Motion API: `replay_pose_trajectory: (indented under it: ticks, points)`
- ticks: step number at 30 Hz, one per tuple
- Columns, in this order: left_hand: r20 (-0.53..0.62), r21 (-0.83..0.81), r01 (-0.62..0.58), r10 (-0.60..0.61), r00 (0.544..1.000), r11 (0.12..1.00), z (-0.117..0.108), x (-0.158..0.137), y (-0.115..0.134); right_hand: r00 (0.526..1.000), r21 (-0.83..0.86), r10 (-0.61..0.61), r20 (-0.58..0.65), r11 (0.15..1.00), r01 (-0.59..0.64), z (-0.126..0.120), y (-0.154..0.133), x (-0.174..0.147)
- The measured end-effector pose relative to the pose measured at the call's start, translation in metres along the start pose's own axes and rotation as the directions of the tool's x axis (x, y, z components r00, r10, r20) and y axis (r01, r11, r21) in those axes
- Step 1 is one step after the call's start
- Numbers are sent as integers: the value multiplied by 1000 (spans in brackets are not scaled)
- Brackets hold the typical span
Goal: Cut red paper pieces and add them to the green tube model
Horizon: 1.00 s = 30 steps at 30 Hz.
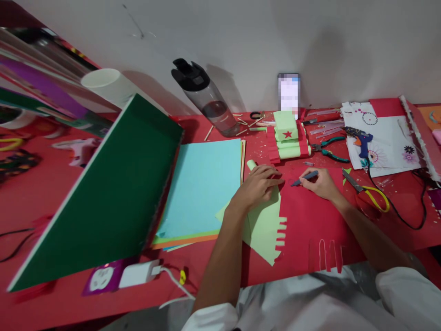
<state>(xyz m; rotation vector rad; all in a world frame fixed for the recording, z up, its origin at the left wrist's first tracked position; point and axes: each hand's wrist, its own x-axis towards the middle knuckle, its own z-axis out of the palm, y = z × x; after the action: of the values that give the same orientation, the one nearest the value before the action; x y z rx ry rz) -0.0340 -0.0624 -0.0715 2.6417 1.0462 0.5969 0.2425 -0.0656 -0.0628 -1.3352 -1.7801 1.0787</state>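
Observation:
My right hand point(319, 183) is closed around a dark grey pen point(310, 176), its tip down at the red sheet point(306, 216). My left hand point(260, 184) lies with fingers spread over the sheet's upper left edge and a light green paper point(262, 230). Slots are cut along that green paper's right edge. Pale outlines of narrow strips show on the red sheet's lower edge. Just beyond my hands sits a paper model point(285, 124) of light green rolls and red bands, with a red star on its box-like top.
Scissors point(374, 195), pliers point(332, 149) and a glue gun point(361, 140) lie to the right. Coloured sheets point(206, 179) and a green board point(113, 193) standing at a slant are on the left. Behind are a bottle point(217, 112) and a phone point(289, 94) against the wall.

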Motion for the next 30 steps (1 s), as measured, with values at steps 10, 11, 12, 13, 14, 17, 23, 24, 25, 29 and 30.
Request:
replay_pose_trajectory:
  ticks: [10, 11, 12, 13, 14, 17, 23, 24, 25, 29, 30]
  points:
    - [-7, -18, 7, -7, 1000, 1000, 1, 0, 1, 999, 53, 28, -38, 998, -26, -3, 3, 1]
    - [-7, -17, 9, -9, 1000, 1000, 1, 0, 1, 999, 51, 30, -31, 998, -28, -3, 2, 1]
    - [-7, -16, 11, -11, 1000, 1000, 1, 0, 1, 999, 48, 31, -23, 998, -30, -3, 1, 1]
    - [-7, -17, 12, -12, 1000, 1000, 1, 0, 1, 999, 44, 30, -19, 999, -29, -2, 1, 0]
    - [-7, -18, 14, -14, 1000, 1000, 1, 1, 1, 999, 41, 27, -17, 999, -27, -2, 0, 0]
    - [0, -15, 19, -19, 1000, 1000, 1, 1, 1, 1000, 26, 18, -17, 999, -18, -3, -1, 0]
    - [40, -9, 39, -38, 998, 999, -1, 1, 2, 999, 29, 33, -41, 999, -32, -2, 0, 0]
    - [42, -10, 41, -40, 998, 999, -1, 1, 2, 997, 49, 40, -60, 998, -37, -2, 0, 0]
    - [43, -9, 40, -40, 998, 999, -1, 1, 2, 995, 75, 48, -89, 996, -41, -3, 0, -1]
    - [41, 2, 36, -36, 999, 999, 0, 1, 1, 964, 175, 42, -263, 985, 4, -11, -1, -3]
    - [39, 5, 33, -33, 999, 999, 0, 1, 2, 953, 170, 17, -304, 985, 37, -14, -1, -3]
